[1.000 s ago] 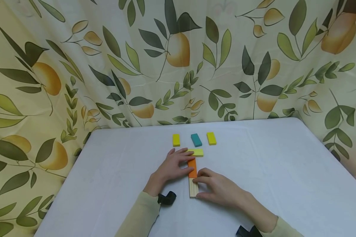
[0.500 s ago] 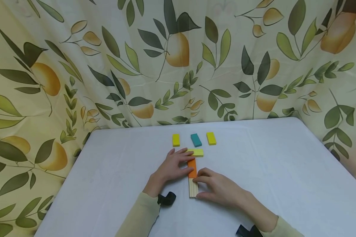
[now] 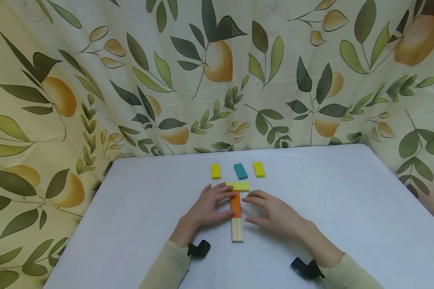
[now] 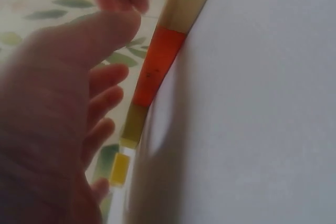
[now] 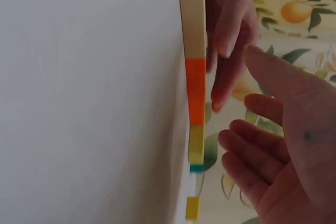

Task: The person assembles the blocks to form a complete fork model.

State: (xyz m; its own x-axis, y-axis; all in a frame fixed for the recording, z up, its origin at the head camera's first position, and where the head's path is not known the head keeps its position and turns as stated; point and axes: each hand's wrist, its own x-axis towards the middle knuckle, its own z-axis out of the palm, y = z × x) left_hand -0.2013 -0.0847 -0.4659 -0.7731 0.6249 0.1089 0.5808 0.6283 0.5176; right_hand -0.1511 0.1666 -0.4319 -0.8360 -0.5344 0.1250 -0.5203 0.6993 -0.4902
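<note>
We see the left hand (image 3: pixel 209 206) reaching in with its fingers loosely straight and spread, its thumb set wide of them. From the head view, its fingertips overlap the left part of a greenish-yellow block (image 3: pixel 240 186), and its thumb tip overlaps an orange block (image 3: pixel 235 204); we cannot tell whether they touch. The right hand (image 3: pixel 275 212) has its fingers relaxed, with a wide gap between them and the thumb, and holds nothing. Its fingertips are just to the right of the orange block, apart from it.

Between the two hands we find the orange block and a plain wooden block (image 3: pixel 237 230) end to end, the wooden one nearer to us than both thumbs. The greenish-yellow block lies crosswise at the far end of the orange one. Beyond the left fingertips we see a yellow block (image 3: pixel 215 171), then a teal block (image 3: pixel 240 171) lying slightly tilted, and a second yellow block (image 3: pixel 259 169) beyond the right fingertips. All six lie on a white tablecloth (image 3: pixel 148 192). Farther past the fingers we see a curtain (image 3: pixel 217 108) printed with fruit and leaves.
</note>
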